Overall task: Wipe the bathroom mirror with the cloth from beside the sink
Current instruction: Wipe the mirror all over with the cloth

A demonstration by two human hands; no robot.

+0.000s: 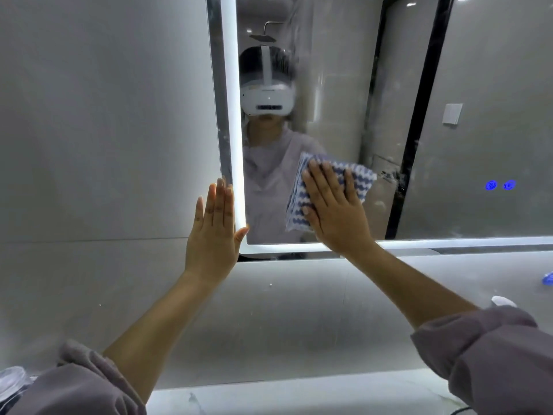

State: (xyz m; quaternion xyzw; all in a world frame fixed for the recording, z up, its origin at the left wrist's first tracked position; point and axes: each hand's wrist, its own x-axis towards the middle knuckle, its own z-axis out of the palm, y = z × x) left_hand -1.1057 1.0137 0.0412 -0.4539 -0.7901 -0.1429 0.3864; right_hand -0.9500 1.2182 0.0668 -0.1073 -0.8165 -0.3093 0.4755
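Observation:
The mirror [344, 100] hangs on the wall with a lit white strip along its left and bottom edges. A blue-and-white wavy-patterned cloth [353, 175] lies flat against the glass near the lower left corner. My right hand [335, 211] presses it there with straight, spread fingers. My left hand [214, 229] lies flat on the grey wall just left of the mirror's lit edge, fingers straight and together, thumb touching the frame's corner. Smears and specks show on the glass to the right of the cloth.
Two blue touch icons [499, 185] glow at the mirror's lower right. A white counter edge [299, 393] runs along the bottom. A small white object [502, 301] and a blue item [548, 278] sit at the right; a clear object [13, 380] sits at the lower left.

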